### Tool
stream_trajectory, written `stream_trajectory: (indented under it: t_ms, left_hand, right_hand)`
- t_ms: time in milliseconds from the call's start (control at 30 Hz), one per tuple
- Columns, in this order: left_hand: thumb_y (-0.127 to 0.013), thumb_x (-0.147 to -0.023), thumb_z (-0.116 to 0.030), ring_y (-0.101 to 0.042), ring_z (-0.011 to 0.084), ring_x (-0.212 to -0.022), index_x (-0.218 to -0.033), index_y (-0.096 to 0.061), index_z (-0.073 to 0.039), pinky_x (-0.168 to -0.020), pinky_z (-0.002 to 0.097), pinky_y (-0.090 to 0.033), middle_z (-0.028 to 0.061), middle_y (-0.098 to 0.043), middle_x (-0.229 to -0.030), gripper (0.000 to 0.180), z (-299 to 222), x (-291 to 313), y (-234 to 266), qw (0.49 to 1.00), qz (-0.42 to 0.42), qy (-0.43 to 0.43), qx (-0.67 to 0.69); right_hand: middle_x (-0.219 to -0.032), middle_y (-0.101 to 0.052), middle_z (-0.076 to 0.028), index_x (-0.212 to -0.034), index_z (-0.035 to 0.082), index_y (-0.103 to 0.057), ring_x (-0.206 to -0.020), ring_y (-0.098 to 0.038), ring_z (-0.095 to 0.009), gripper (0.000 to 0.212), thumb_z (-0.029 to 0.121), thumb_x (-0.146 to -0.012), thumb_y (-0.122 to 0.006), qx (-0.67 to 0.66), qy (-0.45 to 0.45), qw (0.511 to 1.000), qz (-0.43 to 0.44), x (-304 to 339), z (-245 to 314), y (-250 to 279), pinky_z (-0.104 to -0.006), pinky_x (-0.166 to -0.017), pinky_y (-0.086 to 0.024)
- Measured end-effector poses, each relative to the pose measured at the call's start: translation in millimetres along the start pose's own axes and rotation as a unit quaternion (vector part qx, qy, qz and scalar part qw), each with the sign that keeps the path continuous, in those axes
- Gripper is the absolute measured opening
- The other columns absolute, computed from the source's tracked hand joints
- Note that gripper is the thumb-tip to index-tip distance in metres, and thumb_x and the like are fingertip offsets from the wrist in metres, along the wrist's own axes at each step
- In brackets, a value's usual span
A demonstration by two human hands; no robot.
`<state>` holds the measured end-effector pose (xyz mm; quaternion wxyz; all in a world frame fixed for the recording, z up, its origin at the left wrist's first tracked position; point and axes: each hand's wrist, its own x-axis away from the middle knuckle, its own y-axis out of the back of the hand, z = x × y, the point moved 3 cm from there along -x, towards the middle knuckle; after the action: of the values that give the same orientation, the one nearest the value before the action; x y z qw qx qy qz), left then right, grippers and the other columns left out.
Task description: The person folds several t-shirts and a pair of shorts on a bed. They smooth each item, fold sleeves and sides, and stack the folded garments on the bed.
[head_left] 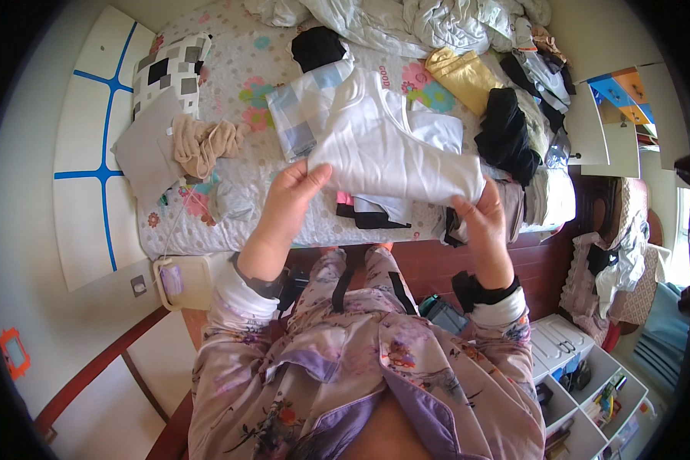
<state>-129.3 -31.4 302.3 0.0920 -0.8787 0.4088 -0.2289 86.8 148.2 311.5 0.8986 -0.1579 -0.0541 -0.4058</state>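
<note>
A white tank top (pixel 395 161) is stretched out between my two hands, above the near part of the bed. My left hand (pixel 299 184) pinches its left end between thumb and fingers. At the other end, my right hand (pixel 483 215) is closed on the lower right corner. Under and behind the tank top lie a blue-and-white checked cloth (pixel 287 115) and a black garment (pixel 318 48). Part of a pale garment with black and pink pieces (pixel 372 213) shows below it; the rest is covered.
On the flowered bedsheet (pixel 238 69) lie a tan garment (pixel 199 142), a grey pillow (pixel 146 149), a yellow garment (pixel 462 79) and a black garment (pixel 506 134). Rumpled white bedding (pixel 452 23) runs along the back. An open drawer unit (pixel 590 391) stands at lower right.
</note>
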Motion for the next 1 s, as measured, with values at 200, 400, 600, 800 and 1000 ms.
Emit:
stream_trajectory:
  t_ms: [200, 400, 600, 800, 1000]
  left_hand:
    - [-0.059, -0.084, -0.019, -0.053, 0.0077, -0.080, -0.093, -0.062, -0.002, -0.076, 0.0222, -0.040, -0.0008, -0.061, -0.087, 0.019, 164, 2, 38, 0.979, -0.009, 0.201, -0.020]
    - [-0.059, -0.085, -0.022, -0.052, 0.0089, -0.074, -0.092, -0.061, 0.003, -0.070, 0.0237, -0.040, 0.0019, -0.060, -0.082, 0.026, 303, 34, 68, 0.926, -0.029, 0.370, -0.074]
    - [-0.059, -0.084, -0.021, -0.052, 0.0081, -0.071, -0.089, -0.062, 0.001, -0.067, 0.0220, -0.039, 0.0009, -0.060, -0.080, 0.023, 297, 44, 75, 0.934, -0.036, 0.353, -0.040]
    - [-0.060, -0.083, -0.026, -0.050, 0.0132, -0.098, -0.108, -0.054, -0.004, -0.085, 0.0294, -0.038, 0.0084, -0.057, -0.106, 0.034, 250, -51, 71, 0.976, -0.073, 0.203, 0.016]
    - [-0.066, -0.079, -0.021, -0.046, 0.0210, -0.109, -0.130, -0.025, 0.000, -0.089, 0.0337, -0.039, 0.0144, -0.046, -0.121, 0.069, 305, -82, 84, 0.958, -0.104, 0.206, -0.168]
  right_hand:
    - [-0.104, -0.054, -0.006, -0.119, 0.000, -0.037, -0.095, -0.052, -0.012, 0.047, -0.002, -0.079, -0.060, 0.132, -0.064, 0.988, -0.053, 35, -133, 50, -0.0246, -0.083, -0.042]
    - [-0.096, -0.060, -0.012, -0.111, -0.004, -0.046, -0.088, -0.057, -0.017, 0.046, 0.008, -0.072, -0.068, 0.333, -0.277, 0.899, -0.068, 86, -243, 83, -0.0282, -0.079, -0.045]
    - [-0.095, -0.059, -0.011, -0.111, -0.005, -0.046, -0.085, -0.057, -0.016, 0.046, 0.007, -0.073, -0.067, 0.240, -0.304, 0.921, -0.050, 97, -238, 91, -0.0274, -0.077, -0.045]
    - [-0.102, -0.056, -0.014, -0.121, -0.007, -0.034, -0.089, -0.055, -0.020, 0.058, 0.018, -0.079, -0.066, 0.180, -0.196, 0.959, -0.102, -47, -260, 122, -0.0296, -0.075, -0.045]
    - [-0.123, -0.042, -0.029, -0.128, -0.015, -0.019, -0.116, -0.043, -0.034, 0.102, 0.041, -0.063, -0.075, 0.410, -0.249, 0.867, -0.136, -109, -344, 166, -0.0349, -0.095, -0.036]
